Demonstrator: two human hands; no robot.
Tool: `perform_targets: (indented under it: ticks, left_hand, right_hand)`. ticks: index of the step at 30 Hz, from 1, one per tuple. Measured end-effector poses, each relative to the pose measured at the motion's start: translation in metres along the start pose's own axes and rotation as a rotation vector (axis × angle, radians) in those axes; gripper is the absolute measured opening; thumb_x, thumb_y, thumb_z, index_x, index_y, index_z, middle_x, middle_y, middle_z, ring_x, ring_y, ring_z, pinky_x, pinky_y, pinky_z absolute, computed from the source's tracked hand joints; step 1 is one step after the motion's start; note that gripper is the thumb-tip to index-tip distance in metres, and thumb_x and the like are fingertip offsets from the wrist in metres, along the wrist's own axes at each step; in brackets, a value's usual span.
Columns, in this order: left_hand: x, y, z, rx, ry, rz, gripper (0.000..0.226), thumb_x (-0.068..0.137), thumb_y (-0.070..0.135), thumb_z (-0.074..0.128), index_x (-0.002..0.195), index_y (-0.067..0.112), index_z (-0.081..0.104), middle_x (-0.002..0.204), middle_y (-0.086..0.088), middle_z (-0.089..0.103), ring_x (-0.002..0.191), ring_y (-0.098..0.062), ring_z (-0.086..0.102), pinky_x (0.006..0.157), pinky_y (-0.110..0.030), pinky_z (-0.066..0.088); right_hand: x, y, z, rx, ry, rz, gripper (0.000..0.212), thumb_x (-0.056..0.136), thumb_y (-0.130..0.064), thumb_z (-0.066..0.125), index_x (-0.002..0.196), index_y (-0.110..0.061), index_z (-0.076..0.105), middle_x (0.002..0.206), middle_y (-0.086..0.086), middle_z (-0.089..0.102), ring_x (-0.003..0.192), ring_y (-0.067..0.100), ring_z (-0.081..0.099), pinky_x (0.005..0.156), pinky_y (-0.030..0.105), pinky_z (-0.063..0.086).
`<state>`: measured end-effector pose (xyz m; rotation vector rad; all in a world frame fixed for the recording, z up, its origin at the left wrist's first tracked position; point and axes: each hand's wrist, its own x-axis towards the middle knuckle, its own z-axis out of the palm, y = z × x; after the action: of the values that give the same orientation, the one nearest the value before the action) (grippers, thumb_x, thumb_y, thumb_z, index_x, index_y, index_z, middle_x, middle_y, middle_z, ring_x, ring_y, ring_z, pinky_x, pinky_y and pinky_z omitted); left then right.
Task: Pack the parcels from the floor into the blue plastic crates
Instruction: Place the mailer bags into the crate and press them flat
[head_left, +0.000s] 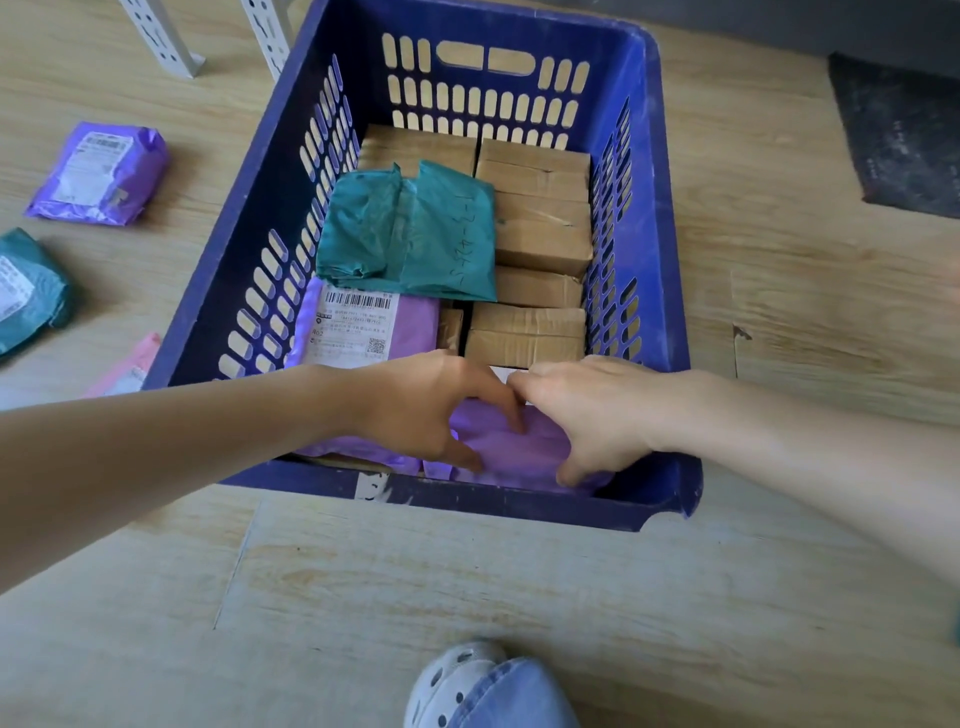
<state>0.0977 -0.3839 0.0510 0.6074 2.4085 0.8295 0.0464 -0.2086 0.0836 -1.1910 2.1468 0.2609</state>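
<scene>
Purple parcel (501, 449) in blue crate (519, 500), left hand (431, 410), right hand (597, 415), both grips clamped on it

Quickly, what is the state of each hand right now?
Left hand: grips the purple parcel inside the crate.
Right hand: grips the same parcel.

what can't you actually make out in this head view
Head view:
1. Held purple parcel: left hand and right hand cover most of it, label nearly hidden.
2. Teal floor parcel: cut off by the left edge.
3. Pink parcel: partly behind the blue crate wall.
4. Shipping label on the second purple parcel: print too small to read.
5. Crate floor: buried under cardboard boxes.
</scene>
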Motion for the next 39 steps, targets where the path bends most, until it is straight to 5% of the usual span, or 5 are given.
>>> perform_targets:
  ticks: [5, 11, 15, 24, 39]
  left_hand:
    - [-0.003, -0.009, -0.004, -0.038, -0.029, -0.046, 0.048, 0.072, 0.026, 0.080, 0.116, 0.029, 0.059, 0.113, 0.019, 0.060, 0.090, 0.006, 0.053, 0.072, -0.002, 0.037]
    - [-0.007, -0.023, -0.001, 0.111, -0.106, -0.244, 0.074, 0.057, 0.052, 0.083, 0.102, 0.022, 0.032, 0.093, -0.004, 0.059, 0.079, -0.024, 0.055, 0.072, -0.039, 0.049]
    - [0.001, -0.022, -0.012, 0.164, -0.218, -0.296, 0.076, 0.059, 0.054, 0.081, 0.100, 0.023, 0.026, 0.075, 0.012, 0.045, 0.068, -0.010, 0.047, 0.058, -0.025, 0.037]
    - [0.012, -0.035, -0.009, 0.463, -0.472, -0.268, 0.089, 0.065, 0.073, 0.060, 0.133, 0.026, 0.026, 0.123, 0.001, 0.056, 0.125, -0.025, 0.041, 0.116, -0.047, 0.014]
    - [0.021, -0.038, -0.006, 0.435, -0.519, -0.293, 0.065, 0.077, 0.023, 0.056, 0.136, 0.022, 0.030, 0.128, -0.009, 0.052, 0.133, -0.026, 0.035, 0.118, -0.045, 0.009]
  right_hand:
    - [0.005, -0.001, -0.008, -0.046, -0.034, -0.015, 0.056, 0.067, -0.037, 0.078, 0.107, -0.026, 0.040, 0.100, -0.002, 0.047, 0.086, 0.022, 0.049, 0.070, 0.033, 0.044]
    - [0.010, 0.000, -0.013, -0.106, -0.042, -0.004, 0.060, 0.064, -0.039, 0.077, 0.110, -0.022, 0.043, 0.102, 0.000, 0.053, 0.087, 0.024, 0.052, 0.063, 0.031, 0.038]
    - [0.008, 0.003, -0.012, -0.062, -0.044, 0.012, 0.061, 0.064, -0.039, 0.077, 0.111, -0.025, 0.040, 0.104, -0.002, 0.052, 0.089, 0.023, 0.051, 0.066, 0.032, 0.040]
    - [0.006, 0.005, -0.010, -0.039, -0.059, 0.047, 0.064, 0.068, -0.041, 0.076, 0.119, -0.028, 0.039, 0.112, -0.003, 0.050, 0.087, 0.020, 0.048, 0.061, 0.031, 0.037]
    - [0.001, -0.005, -0.003, -0.051, -0.035, 0.017, 0.064, 0.068, -0.040, 0.076, 0.117, -0.025, 0.038, 0.113, -0.003, 0.051, 0.096, 0.023, 0.053, 0.074, 0.034, 0.046]
